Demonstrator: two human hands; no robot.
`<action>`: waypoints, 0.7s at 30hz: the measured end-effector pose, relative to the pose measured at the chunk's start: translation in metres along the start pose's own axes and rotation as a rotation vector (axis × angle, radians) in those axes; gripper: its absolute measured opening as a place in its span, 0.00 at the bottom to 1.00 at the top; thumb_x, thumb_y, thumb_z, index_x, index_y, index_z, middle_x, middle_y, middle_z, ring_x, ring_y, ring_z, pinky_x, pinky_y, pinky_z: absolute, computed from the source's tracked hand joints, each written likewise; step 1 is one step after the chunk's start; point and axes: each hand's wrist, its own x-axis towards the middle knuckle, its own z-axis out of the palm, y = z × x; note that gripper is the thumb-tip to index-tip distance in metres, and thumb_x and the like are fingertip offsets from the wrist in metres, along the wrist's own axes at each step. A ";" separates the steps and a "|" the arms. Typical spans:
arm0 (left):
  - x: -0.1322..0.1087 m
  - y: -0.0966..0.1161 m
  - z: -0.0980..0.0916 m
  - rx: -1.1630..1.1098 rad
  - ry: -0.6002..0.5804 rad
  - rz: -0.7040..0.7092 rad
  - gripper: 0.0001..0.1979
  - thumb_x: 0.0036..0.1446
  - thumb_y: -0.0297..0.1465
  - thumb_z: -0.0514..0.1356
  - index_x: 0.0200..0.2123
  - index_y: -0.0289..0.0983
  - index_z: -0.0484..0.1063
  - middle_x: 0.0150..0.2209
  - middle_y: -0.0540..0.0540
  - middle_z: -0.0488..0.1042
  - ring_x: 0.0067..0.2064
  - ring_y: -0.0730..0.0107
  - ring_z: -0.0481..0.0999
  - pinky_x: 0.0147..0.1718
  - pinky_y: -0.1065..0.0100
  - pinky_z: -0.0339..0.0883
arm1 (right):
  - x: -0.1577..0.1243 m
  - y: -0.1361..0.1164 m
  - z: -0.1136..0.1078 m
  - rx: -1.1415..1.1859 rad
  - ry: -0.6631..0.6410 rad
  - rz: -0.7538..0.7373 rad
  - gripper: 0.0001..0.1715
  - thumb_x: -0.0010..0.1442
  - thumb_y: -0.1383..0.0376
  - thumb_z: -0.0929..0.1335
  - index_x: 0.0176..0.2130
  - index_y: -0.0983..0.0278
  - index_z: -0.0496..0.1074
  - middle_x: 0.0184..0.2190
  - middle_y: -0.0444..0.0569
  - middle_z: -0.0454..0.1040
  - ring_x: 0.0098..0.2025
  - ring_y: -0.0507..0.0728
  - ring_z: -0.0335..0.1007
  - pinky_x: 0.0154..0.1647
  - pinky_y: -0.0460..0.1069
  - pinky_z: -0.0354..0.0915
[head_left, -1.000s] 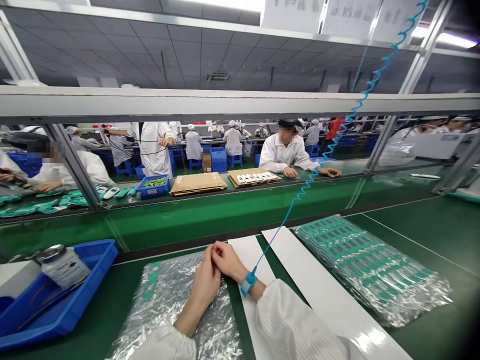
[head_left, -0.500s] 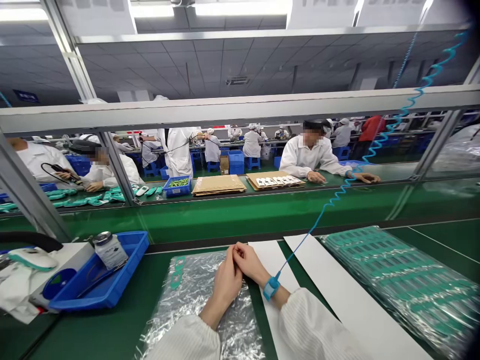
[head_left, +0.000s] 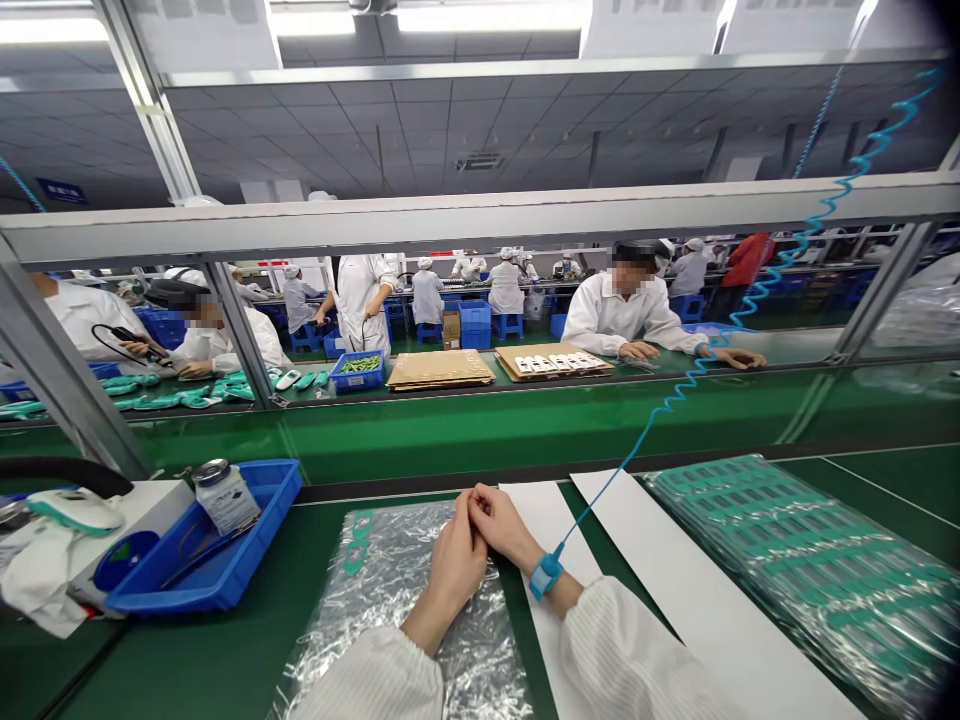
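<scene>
My left hand and my right hand are clasped together, fingers folded over each other, holding no object. My left forearm rests on a crinkled silver foil bag with small green pieces at its far edge. My right wrist wears a blue wrist strap, and its coiled blue cord rises up and to the right. Under my right forearm lies a white paper strip. A second white strip runs beside it.
A blue tray holding a labelled bottle stands on the left, beside a white device. Stacked bags of green parts lie on the right. A glass partition separates my green bench from co-workers opposite.
The view has swung since the earliest frame, so the tray and bench items sit further right. My clasped hands have not visibly changed their grip.
</scene>
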 end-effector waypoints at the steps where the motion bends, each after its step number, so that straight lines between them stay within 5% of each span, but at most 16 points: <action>1: 0.000 0.000 0.000 0.000 0.000 0.001 0.26 0.58 0.25 0.49 0.60 0.37 0.54 0.50 0.39 0.75 0.47 0.55 0.75 0.42 0.63 0.65 | 0.000 0.000 0.000 0.001 0.001 0.001 0.11 0.55 0.64 0.62 0.22 0.62 0.57 0.18 0.39 0.60 0.22 0.50 0.56 0.23 0.45 0.52; 21: 0.002 -0.006 0.002 0.000 -0.013 0.026 0.25 0.58 0.25 0.48 0.60 0.38 0.53 0.49 0.39 0.75 0.45 0.55 0.75 0.41 0.63 0.64 | 0.001 0.004 0.001 0.019 0.003 -0.003 0.11 0.55 0.65 0.62 0.22 0.62 0.57 0.19 0.39 0.60 0.22 0.51 0.56 0.23 0.45 0.52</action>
